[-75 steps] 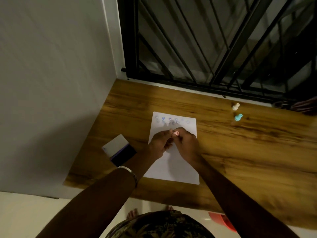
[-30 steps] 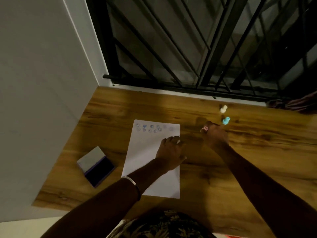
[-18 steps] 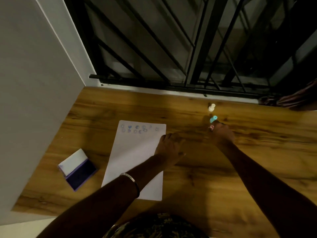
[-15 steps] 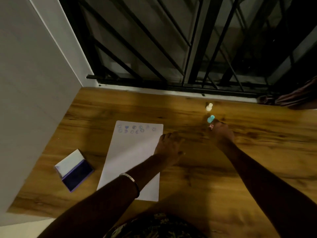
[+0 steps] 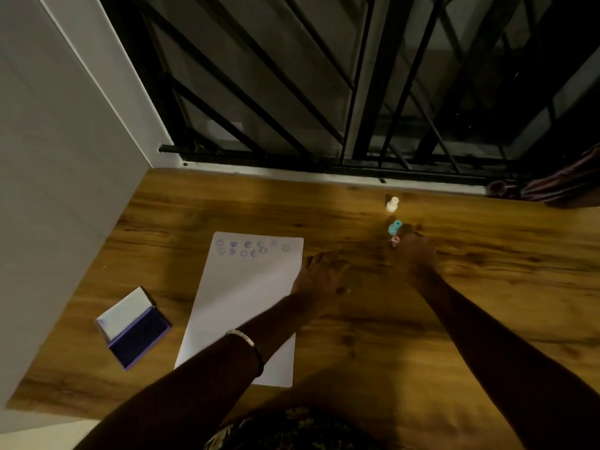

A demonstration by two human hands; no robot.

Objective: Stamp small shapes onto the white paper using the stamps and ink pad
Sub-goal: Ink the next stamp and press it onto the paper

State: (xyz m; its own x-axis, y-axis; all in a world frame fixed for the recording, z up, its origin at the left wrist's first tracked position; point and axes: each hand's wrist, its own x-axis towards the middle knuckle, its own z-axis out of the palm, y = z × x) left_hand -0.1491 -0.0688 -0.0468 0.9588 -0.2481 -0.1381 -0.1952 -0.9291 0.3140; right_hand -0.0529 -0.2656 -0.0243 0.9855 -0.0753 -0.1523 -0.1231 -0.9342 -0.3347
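A white paper (image 5: 240, 306) lies on the wooden table (image 5: 487, 287), with several small purple stamped shapes along its far edge. My left hand (image 5: 319, 279) rests at the paper's right edge, fingers loosely spread, holding nothing. My right hand (image 5: 414, 254) is far right of the paper with its fingertips on a small pink stamp (image 5: 394, 241) at the table surface. Just beyond stand a blue stamp (image 5: 394, 227) and a white stamp (image 5: 392, 203). The open purple ink pad (image 5: 136, 329) sits left of the paper.
A grey wall (image 5: 48, 190) runs along the table's left side. A black metal window grille (image 5: 324, 92) rises behind the far edge. Dark cloth (image 5: 558, 186) lies at the far right corner. My patterned clothing shows at the bottom.
My right hand carried the pink stamp from the paper rightward to beside the blue stamp. My left hand slid to the paper's right edge. The view shifted right.
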